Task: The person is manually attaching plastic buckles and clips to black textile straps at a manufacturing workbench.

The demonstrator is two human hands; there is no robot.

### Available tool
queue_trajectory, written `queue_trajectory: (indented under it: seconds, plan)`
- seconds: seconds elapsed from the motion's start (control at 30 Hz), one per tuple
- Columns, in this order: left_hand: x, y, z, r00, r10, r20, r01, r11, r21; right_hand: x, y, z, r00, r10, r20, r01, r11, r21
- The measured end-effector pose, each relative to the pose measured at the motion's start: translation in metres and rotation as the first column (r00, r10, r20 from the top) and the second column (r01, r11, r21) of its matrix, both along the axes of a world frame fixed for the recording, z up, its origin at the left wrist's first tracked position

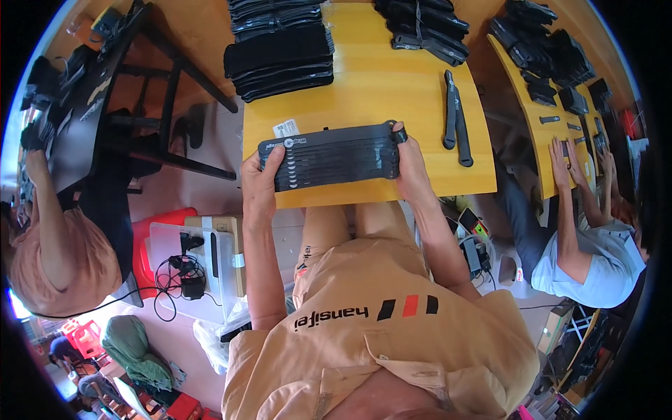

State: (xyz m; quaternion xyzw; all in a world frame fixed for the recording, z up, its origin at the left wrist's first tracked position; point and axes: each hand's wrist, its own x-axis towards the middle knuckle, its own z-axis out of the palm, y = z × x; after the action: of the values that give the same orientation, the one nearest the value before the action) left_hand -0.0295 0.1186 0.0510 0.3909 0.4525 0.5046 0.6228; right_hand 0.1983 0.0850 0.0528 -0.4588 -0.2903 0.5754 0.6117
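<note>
Above the near edge of the yellow table [364, 91], both my hands grip a fanned stack of black straps [336, 159] with pale printing. My left hand [262, 180] is closed on its left end, thumb across the top strap. At the other end my right hand [413, 169] wraps round the straps, its thumb by the looped tip. Just behind the stack's left part a white label [285, 129] shows on the tabletop. To the right, two loose black straps [451, 115] lie partly across each other.
Piles of folded black straps [280, 59] stand at the table's far left, with tied bundles [427, 35] far right. Co-workers sit at a dark table [77, 147] on the left and another yellow table [535, 126] on the right. A clear bin [220, 280] with cables stands lower left.
</note>
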Motion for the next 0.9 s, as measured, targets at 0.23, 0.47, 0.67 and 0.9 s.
queue_trajectory:
  seconds: [0.23, 0.47, 0.67, 0.9]
  plan:
    - [0.014, -0.004, -0.008, 0.995, 0.069, 0.066, -0.07, 0.998, 0.006, 0.003, 0.001, -0.012, 0.987, -0.135, 0.092, 0.135, 0.991, 0.011]
    - [0.01, 0.002, -0.015, 0.98, 0.058, 0.189, -0.048, 0.997, -0.056, -0.006, 0.005, -0.007, 0.893, -0.264, 0.365, 0.217, 0.962, 0.166]
    - [-0.005, 0.011, -0.02, 0.978, -0.001, 0.211, 0.037, 0.985, -0.17, -0.009, 0.017, 0.016, 0.841, -0.286, 0.459, 0.132, 0.932, 0.337]
    - [-0.014, 0.074, 0.006, 0.96, 0.172, -0.219, -0.132, 0.974, 0.186, -0.014, 0.086, 0.037, 0.876, -0.128, 0.466, 0.065, 0.987, 0.149]
